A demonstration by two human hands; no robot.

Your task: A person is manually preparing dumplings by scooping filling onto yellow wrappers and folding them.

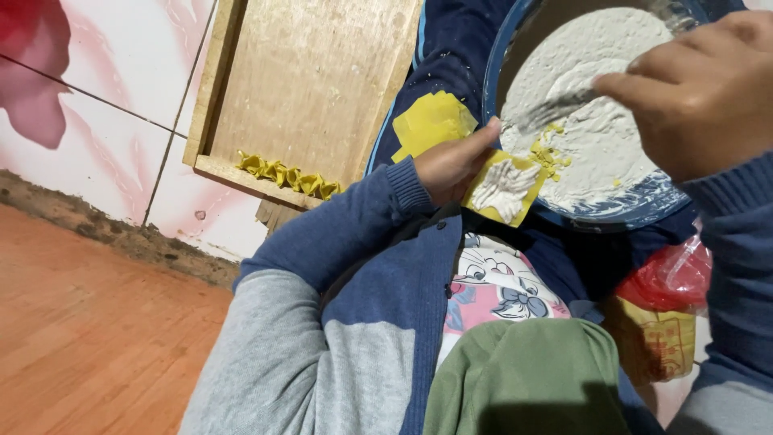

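The right hand (704, 93) had its fingers pinched around a thin metal utensil (560, 106), probably a spoon or flat spreader, its tip angled down into the pale filling (588, 137) so paste could be dragged off toward the wrapper. The left hand (451, 165) lay palm up, fingers cupped under a yellow square dumpling wrapper (503, 189), held at the near rim of the blue basin (652, 205), seemingly so the utensil had little distance to cover. The wrapper carried a ridged white dab of filling at its centre. Spare wrappers (431, 121) rested on the lap; folded yellow dumplings (290, 176) lined a wooden tray (314, 80) leaning against the wall.
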